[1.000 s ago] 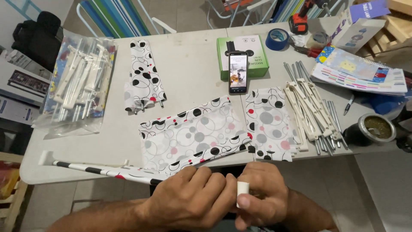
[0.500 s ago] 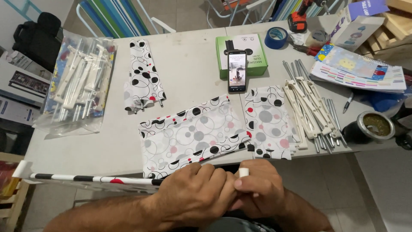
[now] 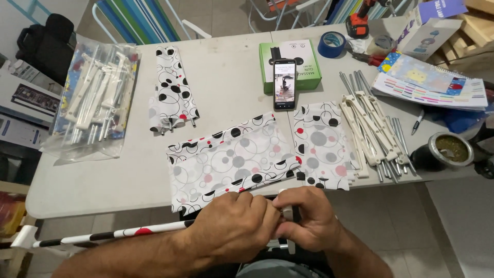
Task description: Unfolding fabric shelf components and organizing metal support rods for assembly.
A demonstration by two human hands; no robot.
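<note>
Both my hands meet just below the table's front edge. My left hand (image 3: 234,224) wraps a long thin rod sleeved in white fabric with black and red dots (image 3: 113,234), which runs out to the lower left and ends in a white plastic tip (image 3: 23,238). My right hand (image 3: 309,219) pinches a small white plastic piece (image 3: 287,211) at the rod's near end. A flat panel of the same dotted fabric (image 3: 229,157) lies on the table right above my hands.
On the grey table (image 3: 103,180): a clear bag of white plastic parts (image 3: 92,100), a folded dotted fabric piece (image 3: 172,95), another panel (image 3: 321,144), loose white arms and metal rods (image 3: 373,126), a phone (image 3: 284,85) on a green box, blue tape, a notebook, a metal cup (image 3: 450,149).
The dotted rod has slid further left and down below the table edge. My hands have closed tighter together around its near end, covering more of the white piece.
</note>
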